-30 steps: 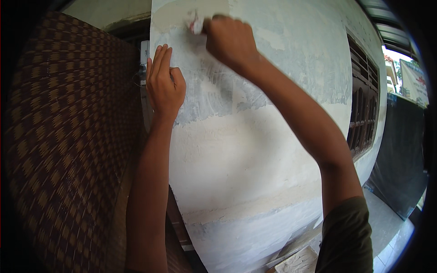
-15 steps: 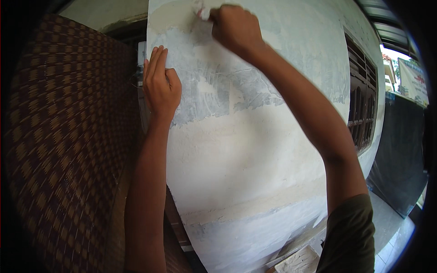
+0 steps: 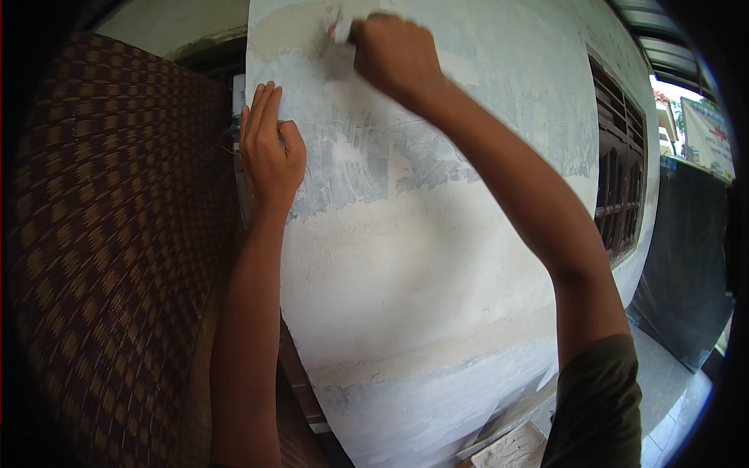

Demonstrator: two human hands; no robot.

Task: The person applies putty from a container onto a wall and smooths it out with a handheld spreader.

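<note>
- Here, at 9 o'clock, a brown woven mat (image 3: 117, 234) with a pattern of dark and tan checks fills the left side.
- Between 10 and 11 o'clock, a small pale box (image 3: 238, 92) shows in part just beyond the wall's left edge.
- At 10 o'clock, the left hand (image 3: 273, 160) is upright at that same edge, its back to the camera. Its fingers are straight and narrowly set, pointing up, with the thumb apart; the palm is hidden, so I cannot tell how firmly it presses on anything.
- In the middle, the wall (image 3: 390, 265) is pale cream, with a rough grey band across its upper part and bluish grey patches toward 6 o'clock.
- Just before 12 o'clock, the hand tool (image 3: 339, 33) is in front of the upper wall, its end smeared white with a little red; blur hides whether it touches the surface.
- Just past 12 o'clock, the right hand (image 3: 398, 58) has its fingers curled tightly around the tool's dark handle.
- At 5 o'clock, a tray (image 3: 511, 451) of pale paste lies low by the wall, left of a dark green sleeve (image 3: 597, 402).
- Between 2 and 3 o'clock, a brown window (image 3: 620, 168) has bars.
- At 3 o'clock, a dark sheet (image 3: 679, 265) hangs below a pale banner (image 3: 706, 136).
</note>
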